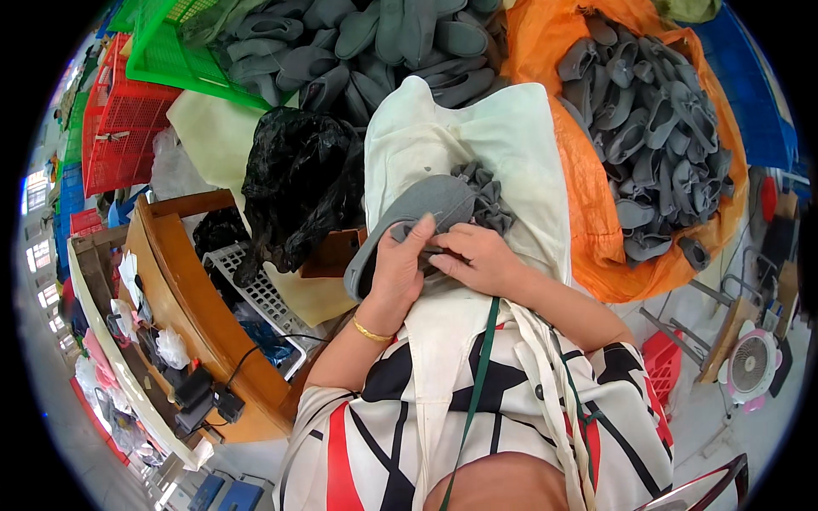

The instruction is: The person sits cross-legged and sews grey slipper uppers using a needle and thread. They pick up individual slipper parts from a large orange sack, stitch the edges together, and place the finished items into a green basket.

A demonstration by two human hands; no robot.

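Note:
A grey cloth shoe [430, 203] with a dark sole lies tilted over my lap, on a white cloth [528, 153]. My left hand [400, 260] is closed on the shoe's near side, its thumb on the upper. At the shoe's opening my right hand [479, 255] has its fingers pinched together; whatever they pinch is too small to make out. Beyond my hands, a crumpled grey cloth bunch [484, 192] rests against the shoe. Part of the shoe's opening is hidden by my fingers.
Many grey shoes [400, 43] are heaped ahead, beside a green crate [170, 64]. An orange sack [571, 221] full of grey shoes stands at right. Left are a black plastic bag [302, 175], a wooden drawer unit [200, 315] and a white basket [256, 289]. A fan [751, 362] stands far right.

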